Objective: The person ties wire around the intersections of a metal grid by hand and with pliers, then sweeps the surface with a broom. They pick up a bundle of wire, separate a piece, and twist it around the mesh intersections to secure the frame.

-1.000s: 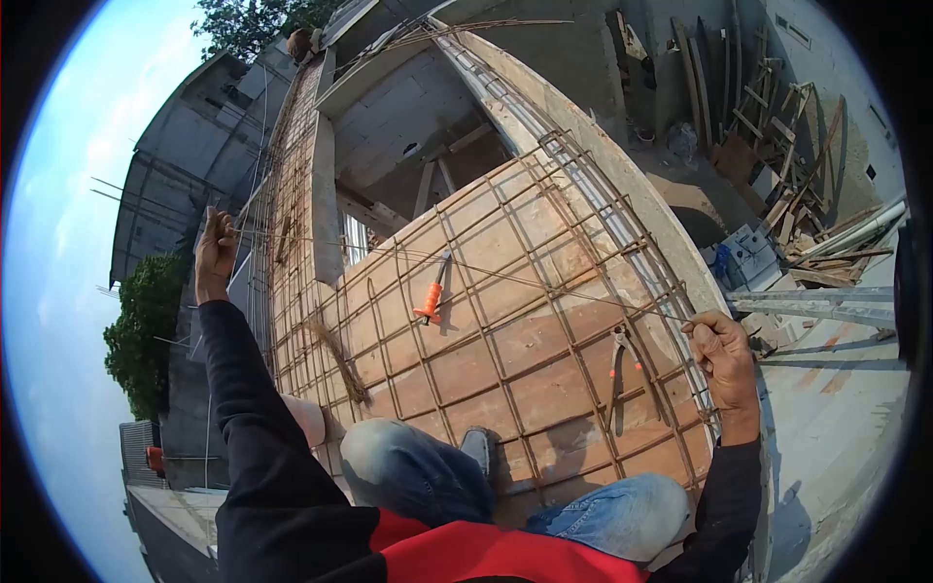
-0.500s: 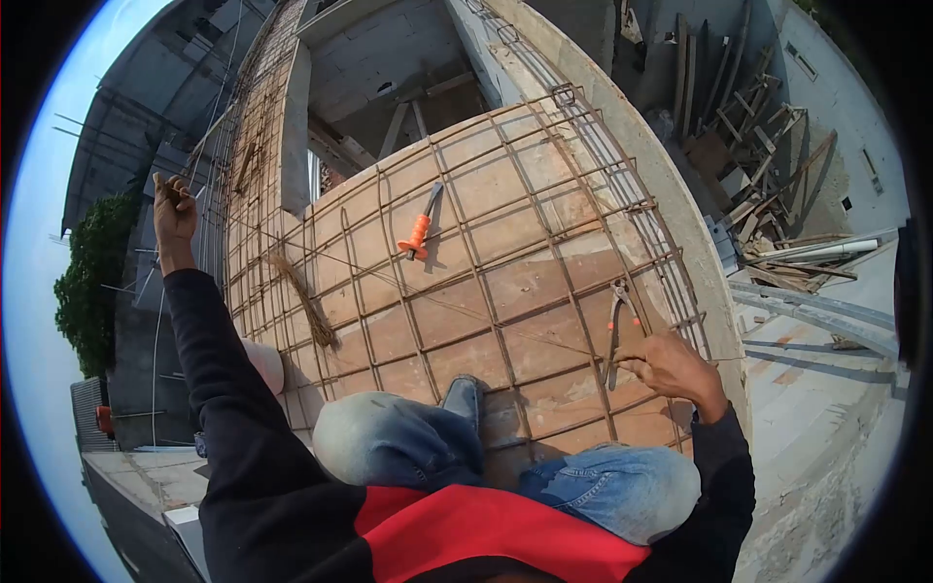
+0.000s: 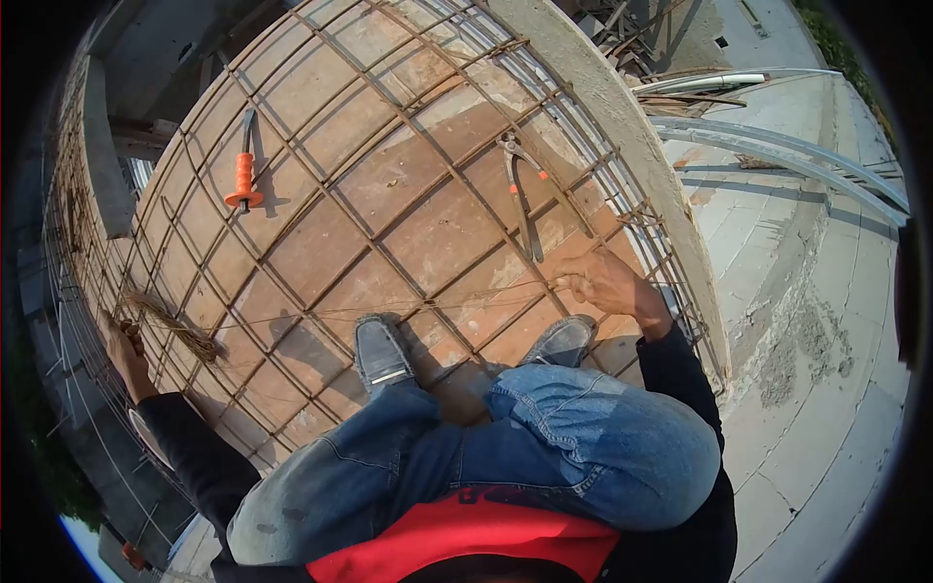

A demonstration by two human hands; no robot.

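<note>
A thin wire [image 3: 389, 303] stretches across the rebar grid [image 3: 373, 241] toward both hands. My right hand [image 3: 610, 284] pinches its right end, above the grid near the wall edge. At the far left my left hand [image 3: 126, 352] is closed near a bundle of tie wire [image 3: 175, 328]; whatever it grips is too small to make out. Pincers [image 3: 521, 190] with orange and black handles lie open on the grid, just above my right hand. A chisel [image 3: 244, 175] with an orange grip lies on the grid at the upper left.
My shoes [image 3: 381, 352] are on the boards under the grid. A concrete wall edge [image 3: 632, 146] curves along the right, with a paved surface [image 3: 768, 321] beyond it. Metal channels [image 3: 777, 151] and scrap wood lie at the upper right. An opening is at the upper left.
The view has tilted down and turned right. My left hand has come down from its raised position to beside the wire bundle. My right hand still pinches near the pincers.
</note>
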